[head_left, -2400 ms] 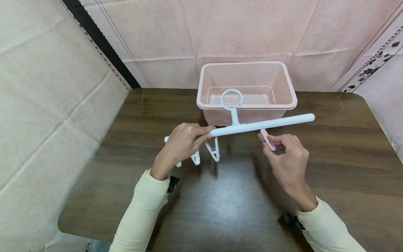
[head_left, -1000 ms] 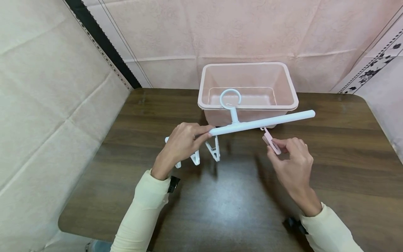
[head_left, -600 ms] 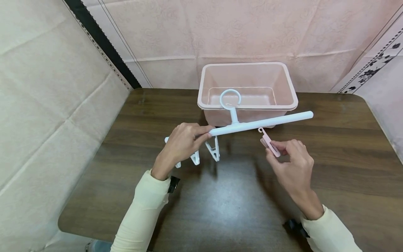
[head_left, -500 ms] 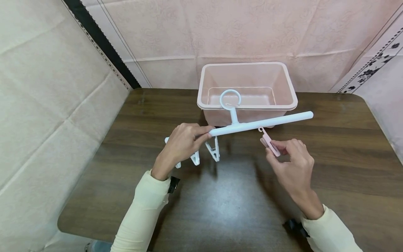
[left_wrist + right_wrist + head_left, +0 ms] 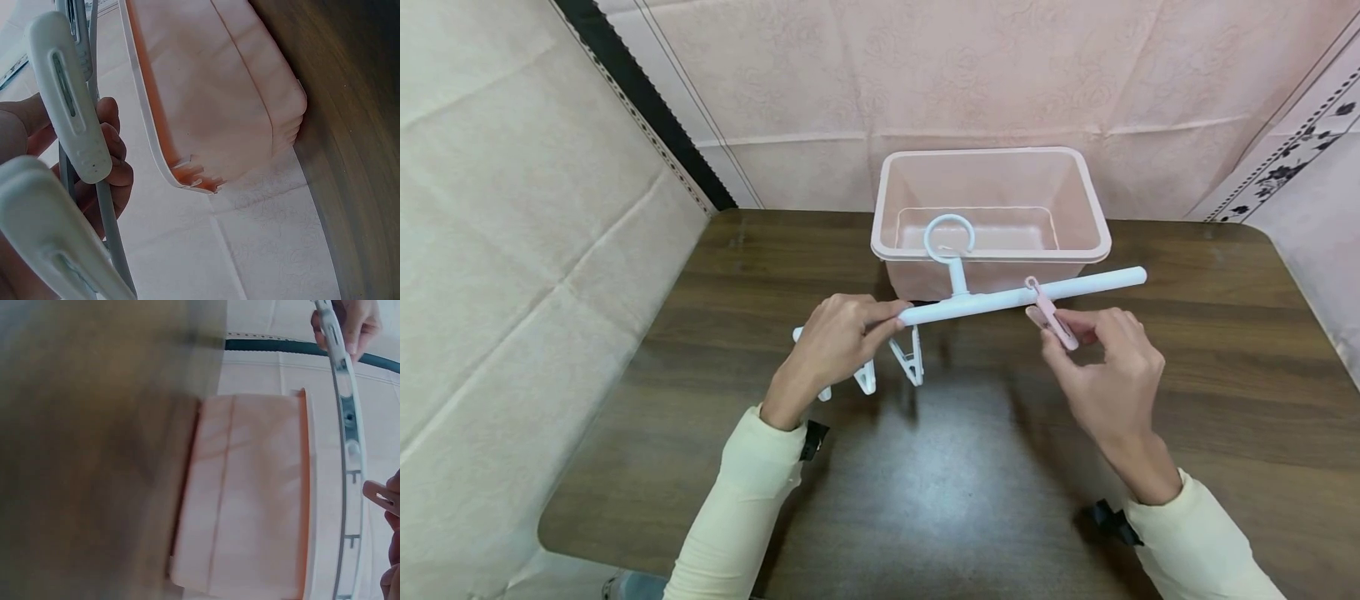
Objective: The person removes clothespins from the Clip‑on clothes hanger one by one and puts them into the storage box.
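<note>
My left hand (image 5: 841, 337) grips a pale blue plastic clip hanger (image 5: 1097, 283) by its bar, left of the round hook. Several white clips (image 5: 910, 360) hang from the bar's left part; two show large in the left wrist view, the nearer clip (image 5: 67, 100) in front of my fingers. Between thumb and fingers, my right hand (image 5: 1116, 367) pinches a pink clip (image 5: 1056, 318) with a small curled hook at its top. That hook overlaps the bar's right half in the head view. Slots show along the hanger's hollow underside in the right wrist view, beside the pink clip (image 5: 379, 495).
Behind the hanger, a pink rectangular bin (image 5: 917, 275) stands at the back of the brown wooden table (image 5: 775, 250). The hanger's hook overlaps its front rim in the head view. Pale patterned cloth (image 5: 1000, 75) hangs behind the table and covers the left side.
My right hand has raised the pink clip, so its hook now overlaps the bar instead of being just below it. My left hand and the hanger have barely moved.
</note>
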### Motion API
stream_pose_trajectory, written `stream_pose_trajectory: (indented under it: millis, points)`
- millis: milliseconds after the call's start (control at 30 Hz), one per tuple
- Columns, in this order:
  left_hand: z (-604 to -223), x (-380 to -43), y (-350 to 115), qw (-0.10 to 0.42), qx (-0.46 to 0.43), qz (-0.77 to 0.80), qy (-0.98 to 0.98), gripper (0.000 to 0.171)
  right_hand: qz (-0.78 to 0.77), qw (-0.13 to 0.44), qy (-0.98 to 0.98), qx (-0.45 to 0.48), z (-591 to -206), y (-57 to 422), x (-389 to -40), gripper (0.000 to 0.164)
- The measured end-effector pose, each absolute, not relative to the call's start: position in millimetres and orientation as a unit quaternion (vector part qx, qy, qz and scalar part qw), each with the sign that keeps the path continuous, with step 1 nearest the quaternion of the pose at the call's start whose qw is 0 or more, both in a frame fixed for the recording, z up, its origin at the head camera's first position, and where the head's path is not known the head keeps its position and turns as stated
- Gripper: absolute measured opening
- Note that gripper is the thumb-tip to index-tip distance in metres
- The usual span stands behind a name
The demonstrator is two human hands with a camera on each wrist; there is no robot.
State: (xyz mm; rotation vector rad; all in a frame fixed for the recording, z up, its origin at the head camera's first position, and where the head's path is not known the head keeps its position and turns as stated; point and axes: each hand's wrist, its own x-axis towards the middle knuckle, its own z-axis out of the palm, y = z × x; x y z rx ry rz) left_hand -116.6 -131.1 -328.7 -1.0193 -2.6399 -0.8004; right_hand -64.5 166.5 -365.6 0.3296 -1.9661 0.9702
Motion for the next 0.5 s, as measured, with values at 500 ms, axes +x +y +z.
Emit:
stream_pose_trajectory:
  millis: [500]
  points:
    - [-330, -116, -132, 0.1, -0.34, -0.268, -0.896, 0.025, 0.371, 0.444, -0.804, 0.134, -339, 171, -85, 0.02]
